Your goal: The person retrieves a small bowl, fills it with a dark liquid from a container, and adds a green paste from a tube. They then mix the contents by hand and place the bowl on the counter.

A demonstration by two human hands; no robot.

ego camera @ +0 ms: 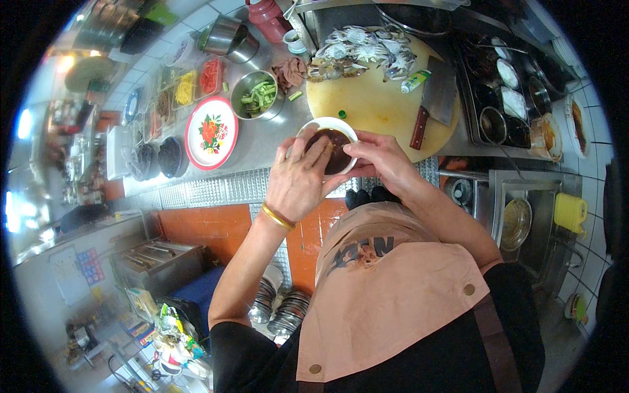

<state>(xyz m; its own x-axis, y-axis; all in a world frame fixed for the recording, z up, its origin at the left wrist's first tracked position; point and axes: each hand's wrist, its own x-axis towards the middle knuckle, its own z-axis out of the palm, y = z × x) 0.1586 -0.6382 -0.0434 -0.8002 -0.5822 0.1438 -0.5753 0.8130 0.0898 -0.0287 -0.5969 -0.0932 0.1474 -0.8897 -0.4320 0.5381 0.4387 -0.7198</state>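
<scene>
A white bowl (353, 128) with dark brown sauce is between my hands, over the near edge of the round cutting board (363, 105). My right hand (381, 159) grips the bowl's right side, thumb on its rim. My left hand (302, 169) lies at the left side, its fingers reaching over the rim into the bowl; whether they touch the sauce cannot be told. Cut crabs (366, 49) lie piled at the back of the board. Near them are a green-and-white tube (415, 81) and a cleaver (439, 93). A small green cap (342, 114) sits just behind the bowl.
Left on the steel counter (265, 142) stand a floral plate (211, 132) with a red rim, a metal pot (238, 100) of cut green vegetables, a crumpled cloth (290, 72) and tubs of shredded ingredients (185, 89). A stove (496, 98) with pans is at the right.
</scene>
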